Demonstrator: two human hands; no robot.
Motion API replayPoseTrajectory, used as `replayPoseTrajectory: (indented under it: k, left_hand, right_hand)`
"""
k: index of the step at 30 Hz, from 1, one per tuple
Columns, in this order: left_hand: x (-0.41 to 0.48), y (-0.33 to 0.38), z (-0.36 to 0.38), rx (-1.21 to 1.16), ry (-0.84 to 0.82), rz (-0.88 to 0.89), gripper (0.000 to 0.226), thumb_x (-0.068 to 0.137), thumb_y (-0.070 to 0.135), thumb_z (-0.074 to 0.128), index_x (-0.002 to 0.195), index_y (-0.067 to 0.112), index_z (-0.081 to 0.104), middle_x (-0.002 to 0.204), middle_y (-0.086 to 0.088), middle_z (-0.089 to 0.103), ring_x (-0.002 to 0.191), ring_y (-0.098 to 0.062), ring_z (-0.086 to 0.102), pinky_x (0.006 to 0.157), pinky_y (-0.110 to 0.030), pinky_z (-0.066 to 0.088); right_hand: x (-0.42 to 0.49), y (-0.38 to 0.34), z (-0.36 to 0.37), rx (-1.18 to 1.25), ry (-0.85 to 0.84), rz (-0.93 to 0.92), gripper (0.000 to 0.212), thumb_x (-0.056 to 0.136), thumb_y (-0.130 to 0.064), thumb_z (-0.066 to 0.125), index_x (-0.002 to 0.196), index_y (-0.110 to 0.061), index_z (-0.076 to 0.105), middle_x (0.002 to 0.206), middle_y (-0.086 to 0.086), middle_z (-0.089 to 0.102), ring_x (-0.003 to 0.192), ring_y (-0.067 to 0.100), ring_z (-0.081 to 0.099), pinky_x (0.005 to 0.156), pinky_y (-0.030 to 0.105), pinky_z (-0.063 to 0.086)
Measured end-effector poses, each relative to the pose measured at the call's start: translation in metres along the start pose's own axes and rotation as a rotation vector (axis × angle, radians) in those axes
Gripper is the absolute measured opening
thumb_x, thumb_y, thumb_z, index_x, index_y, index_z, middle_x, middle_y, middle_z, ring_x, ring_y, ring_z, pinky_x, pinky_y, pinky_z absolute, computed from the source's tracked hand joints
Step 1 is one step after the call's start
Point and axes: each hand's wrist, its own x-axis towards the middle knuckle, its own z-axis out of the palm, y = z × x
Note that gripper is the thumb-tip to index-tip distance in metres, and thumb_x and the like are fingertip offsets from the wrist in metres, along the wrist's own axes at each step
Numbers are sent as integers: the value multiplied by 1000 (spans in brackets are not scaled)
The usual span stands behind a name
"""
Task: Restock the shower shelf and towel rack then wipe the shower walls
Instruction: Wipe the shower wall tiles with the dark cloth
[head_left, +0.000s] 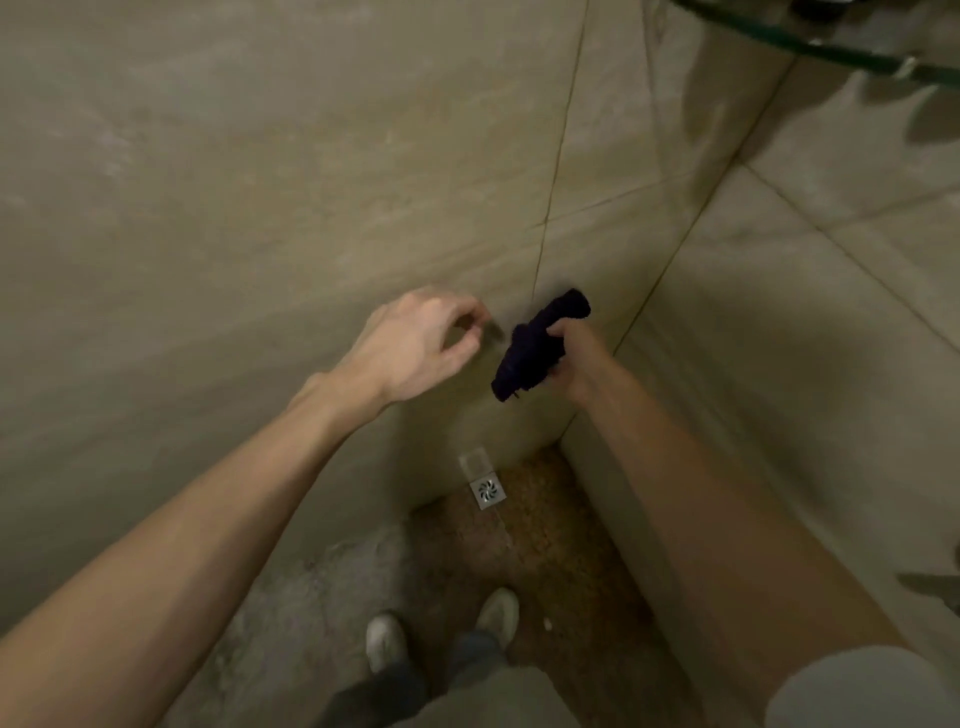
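Glass shelf (831, 49), upper right corner of frame: only its green edge shows, the rest is cut off. Dark shapes on it, blurred, contents not readable. Grey metal thing (935, 584) at right edge, low, clipped; can't identify.

Cloth (535, 345), dark, bunched, centre frame, close to the wall (260, 182) near the corner seam; touching the tile or not, can't tell.

Right hand (569, 358): fingers wrapped round the cloth's middle, both ends sticking out. Left hand (415, 345), just left of the cloth, apart from it: fingers half-curled toward thumb, nothing seen held; fingertips smeared by blur.

Drain (487, 491) on the floor below, shoes (387, 642) at bottom centre.
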Motion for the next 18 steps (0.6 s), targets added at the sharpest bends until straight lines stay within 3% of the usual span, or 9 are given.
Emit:
replayPoseTrajectory:
  k: [2,5,10,15,18]
  left_hand:
    - [-22,-11,18,-67,-64,-130,29,97,33,50,122,25,64,115,3,70,103,-21,66,85,-39,56]
    - [-66,-27,41,-5,-151,-259,30,97,34,48,122,27,61,116,0,71,103,-25,66,81,-36,54]
    - [-171,-44,60,-120,-162,-501,21,96,35,48,111,27,60,109,4,70,96,-22,66,78,-36,53]
    - [-306,-56,67,-536,155,-903,16,94,35,54,107,32,64,96,15,71,88,-3,66,80,-28,53]
    - [-389,-50,64,-882,411,-1093,20,97,28,61,117,24,62,99,8,72,92,0,67,89,-26,53]
  right_hand:
    - [-12,24,5,-5,-144,58,38,97,-22,42,131,-9,52,119,15,61,99,29,61,79,39,50]
    - [-27,65,25,-50,-324,109,48,93,-33,50,135,-11,59,123,12,67,118,32,61,103,45,46]
    - [-70,144,74,-393,-457,117,40,82,-26,75,118,-10,71,117,13,73,109,30,70,103,56,50]
    - [-126,212,131,-556,-616,140,45,69,-13,68,114,-7,71,113,14,74,107,32,70,101,60,49]
    - [-172,250,166,-636,-749,171,43,75,-8,63,119,-6,68,118,15,72,113,34,66,105,57,48]
